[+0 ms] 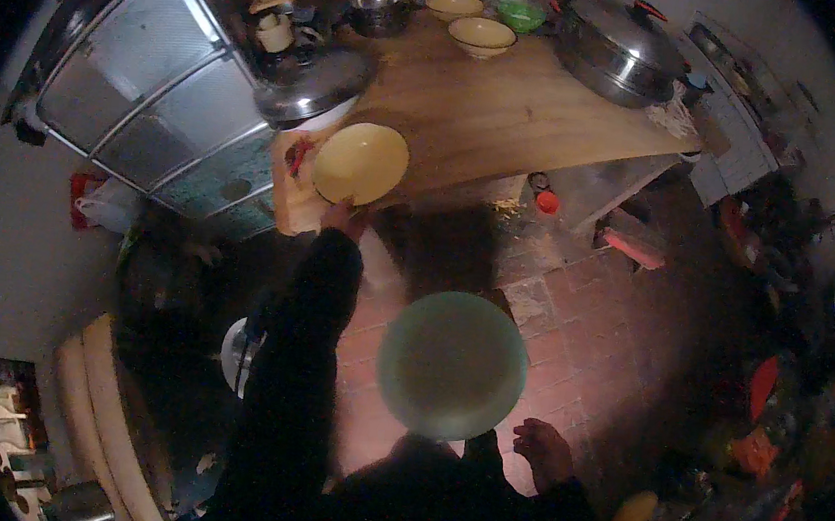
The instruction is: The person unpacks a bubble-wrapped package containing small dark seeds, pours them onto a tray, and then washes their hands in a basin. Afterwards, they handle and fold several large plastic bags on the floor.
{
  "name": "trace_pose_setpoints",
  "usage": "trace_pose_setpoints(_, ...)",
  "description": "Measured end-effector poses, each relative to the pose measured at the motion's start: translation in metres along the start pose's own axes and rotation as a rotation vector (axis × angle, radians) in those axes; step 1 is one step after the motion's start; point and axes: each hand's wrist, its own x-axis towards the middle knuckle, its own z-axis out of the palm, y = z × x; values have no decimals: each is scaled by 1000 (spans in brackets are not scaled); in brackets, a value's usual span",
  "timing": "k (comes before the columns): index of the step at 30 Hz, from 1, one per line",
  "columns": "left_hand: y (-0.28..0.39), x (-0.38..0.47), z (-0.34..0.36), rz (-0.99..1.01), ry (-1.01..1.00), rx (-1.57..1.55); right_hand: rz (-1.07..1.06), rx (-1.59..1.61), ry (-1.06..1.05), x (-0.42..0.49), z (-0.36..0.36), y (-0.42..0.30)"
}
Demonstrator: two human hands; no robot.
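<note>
My left hand point(345, 214) reaches out over the near left corner of the wooden table point(469, 115), its fingers at the near rim of a yellow bowl point(363, 163). The bowl tilts a little, and I cannot tell whether it rests on the table. Low in the view, my right hand point(544, 447) is held with its fingers partly curled and nothing in it. A round greenish basin or stool top point(452, 366) lies in front of my body, to the left of my right hand; they look apart. Red peppers point(298, 155) lie just left of the yellow bowl.
A lidded metal pan point(314, 85) stands behind the bowl, a large steel steamer pot point(622, 50) at the back right. Two yellow bowls point(482, 35) and a green bowl point(522, 16) stand at the back. A glass-doored cabinet point(148, 84) borders the left. Red tiles point(576, 336) cover the floor.
</note>
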Motion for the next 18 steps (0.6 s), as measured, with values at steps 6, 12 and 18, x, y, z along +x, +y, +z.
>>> trace_pose_setpoints(6,15,-49,64,140,15,232,218,23,-60,59,-23,6)
trace_pose_setpoints(12,-41,-135,36,576,142,1513,345,-69,-287,158,-35,0)
trace_pose_setpoints(18,-206,-302,-29,54,470,683,454,-265,-246,228,-22,54)
